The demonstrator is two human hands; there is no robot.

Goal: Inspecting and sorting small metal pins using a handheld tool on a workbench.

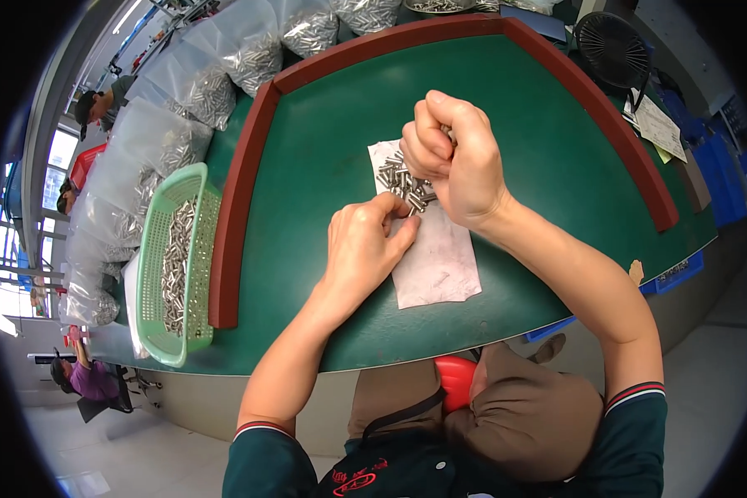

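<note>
A green bench [324, 149] with a raised red rim [234, 199] fills most of the view, curving away under the fisheye lens. Along its far left edge lie clear bags [224, 66] packed with small metal pins, and nearer stands a green basket [151, 274], roughly half filled with the same pins. At the far right sit a dark fan [612, 48] and some papers [657, 126].

In the middle of the bench lies a pale sheet [440, 261], and on its upper part a small heap of pins [400, 184] — the loose stock being handled. The right hand [461, 162] hovers over the heap, closed into a fist; its fingers are curled tight around a bunch of pins, a few of which show between them. The left hand [363, 249] rests on the sheet's left edge, its fingers [390, 212] drawn narrow and touching the near side of the heap, as if nudging or pinching pins out of it; whether it holds one I cannot tell.

Judging by how things lie, the work is in mid-course: the basket already holds a good load, a bunch is gathered in the right hand, yet a fair heap is left on the sheet — and the many full bags beside the basket suggest much more remains.
</note>
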